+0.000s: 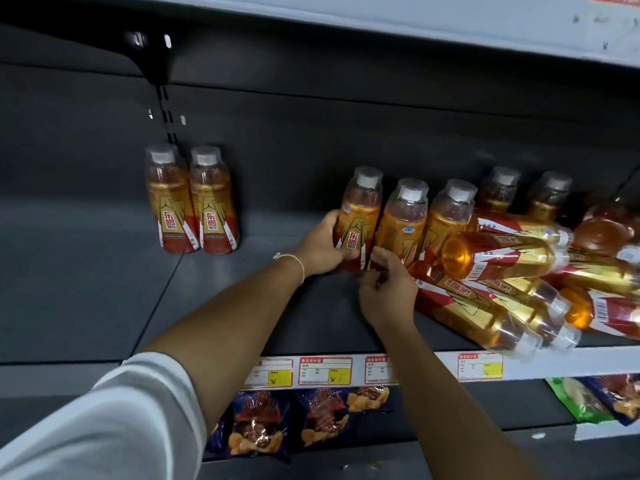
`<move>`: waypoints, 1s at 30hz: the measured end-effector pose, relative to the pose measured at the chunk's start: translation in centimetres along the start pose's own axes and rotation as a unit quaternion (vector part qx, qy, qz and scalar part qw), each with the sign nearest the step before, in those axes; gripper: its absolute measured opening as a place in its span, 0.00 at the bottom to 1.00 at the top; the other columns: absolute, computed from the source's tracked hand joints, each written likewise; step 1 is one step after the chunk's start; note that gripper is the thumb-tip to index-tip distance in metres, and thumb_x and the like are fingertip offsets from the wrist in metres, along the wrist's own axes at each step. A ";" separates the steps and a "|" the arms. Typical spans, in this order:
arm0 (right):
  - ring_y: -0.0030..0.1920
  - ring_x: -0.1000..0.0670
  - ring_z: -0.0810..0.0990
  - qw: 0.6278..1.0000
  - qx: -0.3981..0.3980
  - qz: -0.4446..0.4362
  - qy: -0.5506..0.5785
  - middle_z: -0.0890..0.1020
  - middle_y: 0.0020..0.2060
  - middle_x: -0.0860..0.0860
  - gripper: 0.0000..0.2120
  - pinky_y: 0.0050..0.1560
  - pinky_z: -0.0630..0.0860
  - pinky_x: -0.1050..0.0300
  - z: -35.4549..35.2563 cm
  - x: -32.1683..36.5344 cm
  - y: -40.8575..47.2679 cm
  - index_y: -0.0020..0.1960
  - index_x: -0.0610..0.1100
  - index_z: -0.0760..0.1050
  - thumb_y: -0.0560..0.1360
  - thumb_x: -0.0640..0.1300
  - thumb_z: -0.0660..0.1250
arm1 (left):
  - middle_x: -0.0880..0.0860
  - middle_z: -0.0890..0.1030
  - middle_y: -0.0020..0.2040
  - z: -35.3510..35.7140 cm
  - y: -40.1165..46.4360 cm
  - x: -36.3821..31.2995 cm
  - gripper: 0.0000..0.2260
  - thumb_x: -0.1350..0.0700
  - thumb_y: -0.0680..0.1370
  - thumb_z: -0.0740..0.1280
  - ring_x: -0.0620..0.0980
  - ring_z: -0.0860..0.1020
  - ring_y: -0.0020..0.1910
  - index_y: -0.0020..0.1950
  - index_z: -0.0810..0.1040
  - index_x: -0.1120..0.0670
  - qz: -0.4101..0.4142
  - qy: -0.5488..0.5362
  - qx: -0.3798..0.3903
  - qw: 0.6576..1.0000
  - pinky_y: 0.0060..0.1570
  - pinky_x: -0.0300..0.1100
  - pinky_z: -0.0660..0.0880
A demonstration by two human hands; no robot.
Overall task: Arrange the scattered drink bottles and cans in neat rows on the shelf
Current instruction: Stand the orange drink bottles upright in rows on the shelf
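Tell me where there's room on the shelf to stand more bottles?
Bare shelf lies between the two upright bottles at the left and the bottle that the left hand grips. More bare shelf runs left of that pair. The right is crowded: a heap of lying bottles reaches the front edge, beside the right hand.
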State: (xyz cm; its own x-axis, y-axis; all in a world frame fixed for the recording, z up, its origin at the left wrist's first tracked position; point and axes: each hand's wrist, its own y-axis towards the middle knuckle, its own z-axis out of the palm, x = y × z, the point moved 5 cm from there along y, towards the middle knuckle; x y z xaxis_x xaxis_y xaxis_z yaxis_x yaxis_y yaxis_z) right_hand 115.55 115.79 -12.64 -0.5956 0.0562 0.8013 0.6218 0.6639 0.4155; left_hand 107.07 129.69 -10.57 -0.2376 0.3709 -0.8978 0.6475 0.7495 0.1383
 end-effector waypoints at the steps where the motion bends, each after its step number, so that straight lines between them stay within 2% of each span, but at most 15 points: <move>1: 0.62 0.49 0.78 1.000 0.002 -0.004 -0.002 0.81 0.62 0.47 0.20 0.60 0.70 0.63 0.0 0.1 0.0 0.69 0.40 0.74 0.77 0.35 0.65 | 0.49 0.77 0.62 -0.1 0.0 0.0 0.36 0.57 0.70 0.76 0.48 0.76 0.61 0.73 0.61 0.49 0.006 0.011 -0.008 1.000 0.64 0.50 0.72; 3: 0.61 0.50 0.79 1.000 0.009 -0.014 -0.013 0.81 0.61 0.47 0.20 0.60 0.71 0.63 0.0 0.4 0.0 0.69 0.40 0.74 0.77 0.36 0.65 | 0.49 0.77 0.62 -0.2 -0.2 0.1 0.34 0.56 0.71 0.75 0.48 0.76 0.60 0.72 0.62 0.49 0.018 0.030 -0.019 0.999 0.62 0.48 0.72; 4: 0.58 0.52 0.79 1.000 0.015 -0.015 -0.017 0.81 0.61 0.47 0.20 0.58 0.71 0.67 0.2 0.5 0.1 0.69 0.41 0.74 0.77 0.36 0.65 | 0.49 0.77 0.61 -0.4 -0.3 0.1 0.34 0.55 0.71 0.75 0.48 0.76 0.60 0.72 0.61 0.49 0.023 0.037 -0.023 0.999 0.61 0.46 0.72; 6: 0.48 0.62 0.78 0.999 0.029 -0.013 -0.029 0.81 0.59 0.49 0.22 0.48 0.69 0.79 0.5 0.7 0.6 0.70 0.42 0.72 0.77 0.37 0.67 | 0.48 0.78 0.61 -0.8 -0.7 0.2 0.34 0.53 0.70 0.76 0.48 0.76 0.59 0.71 0.61 0.49 0.035 0.049 -0.028 0.998 0.59 0.45 0.73; 7: 0.43 0.66 0.76 0.998 0.041 -0.010 -0.041 0.81 0.59 0.50 0.23 0.43 0.68 0.81 0.8 0.7 1.0 0.71 0.42 0.72 0.77 0.38 0.68 | 0.48 0.78 0.61 -1.2 -1.0 0.4 0.34 0.53 0.70 0.76 0.47 0.76 0.59 0.71 0.62 0.49 0.038 0.053 -0.030 0.997 0.59 0.45 0.73; 9: 0.40 0.64 0.75 0.994 0.081 -0.001 -0.076 0.80 0.61 0.48 0.26 0.42 0.70 0.77 1.7 1.0 1.6 0.73 0.41 0.69 0.76 0.40 0.70 | 0.48 0.78 0.61 -2.1 -1.6 1.0 0.34 0.53 0.70 0.76 0.47 0.76 0.59 0.70 0.62 0.49 0.039 0.061 -0.037 0.997 0.59 0.44 0.73; 12: 0.49 0.54 0.79 0.984 0.145 0.007 -0.105 0.79 0.62 0.46 0.31 0.54 0.76 0.60 3.7 1.8 2.0 0.73 0.41 0.66 0.74 0.42 0.74 | 0.48 0.78 0.60 -4.3 -2.6 2.1 0.33 0.55 0.69 0.77 0.47 0.76 0.59 0.68 0.64 0.50 0.018 0.054 -0.065 0.996 0.59 0.44 0.73; 14: 0.55 0.50 0.78 0.979 0.177 0.014 -0.097 0.79 0.56 0.50 0.33 0.58 0.77 0.53 5.0 2.4 2.1 0.71 0.44 0.67 0.71 0.44 0.77 | 0.49 0.78 0.60 -5.8 -3.1 2.5 0.32 0.56 0.69 0.77 0.48 0.77 0.59 0.68 0.65 0.50 0.005 0.054 -0.076 0.996 0.59 0.44 0.73; 17: 0.55 0.52 0.78 0.975 0.209 0.006 -0.068 0.78 0.50 0.56 0.30 0.59 0.76 0.54 7.1 3.6 2.2 0.65 0.46 0.72 0.67 0.44 0.80 | 0.49 0.78 0.60 -7.4 -3.9 2.8 0.33 0.55 0.69 0.76 0.47 0.76 0.59 0.70 0.64 0.50 -0.010 0.067 -0.062 0.996 0.61 0.44 0.72; 20: 0.55 0.51 0.81 0.978 0.204 0.006 -0.042 0.83 0.53 0.52 0.27 0.59 0.77 0.53 8.7 4.4 2.6 0.61 0.46 0.74 0.66 0.44 0.81 | 0.49 0.78 0.62 -8.7 -4.7 3.0 0.34 0.54 0.71 0.75 0.47 0.76 0.61 0.73 0.63 0.50 -0.017 0.093 -0.052 0.994 0.62 0.41 0.71; 23: 0.55 0.49 0.82 0.981 0.193 0.022 -0.032 0.83 0.54 0.50 0.26 0.59 0.77 0.53 9.6 4.5 3.3 0.60 0.46 0.75 0.66 0.44 0.81 | 0.51 0.75 0.66 -10.2 -5.6 3.5 0.36 0.55 0.71 0.75 0.48 0.74 0.64 0.75 0.61 0.55 -0.040 0.105 -0.066 0.992 0.65 0.44 0.70; 27: 0.55 0.50 0.82 0.982 0.184 0.031 -0.035 0.84 0.55 0.51 0.26 0.57 0.76 0.57 10.7 4.6 3.8 0.59 0.47 0.75 0.64 0.45 0.82 | 0.56 0.79 0.58 -12.4 -7.5 3.7 0.19 0.64 0.75 0.69 0.51 0.77 0.58 0.65 0.74 0.61 -0.028 0.113 -0.149 0.982 0.61 0.41 0.73; 30: 0.54 0.51 0.82 0.982 0.183 0.033 -0.030 0.84 0.55 0.51 0.26 0.59 0.77 0.54 11.9 4.9 4.0 0.58 0.49 0.75 0.64 0.46 0.82 | 0.57 0.81 0.55 -13.4 -9.2 3.7 0.16 0.69 0.74 0.64 0.51 0.79 0.55 0.62 0.76 0.63 0.011 0.145 -0.167 0.975 0.58 0.38 0.74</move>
State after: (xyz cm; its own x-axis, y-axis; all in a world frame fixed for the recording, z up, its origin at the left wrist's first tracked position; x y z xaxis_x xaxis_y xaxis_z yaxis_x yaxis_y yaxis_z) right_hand 109.05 127.64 -12.13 -0.5959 0.1442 0.7900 0.4417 0.8805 0.1724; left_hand 90.56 131.54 -9.60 -0.4523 0.4929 -0.7433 0.3943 0.8581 0.3291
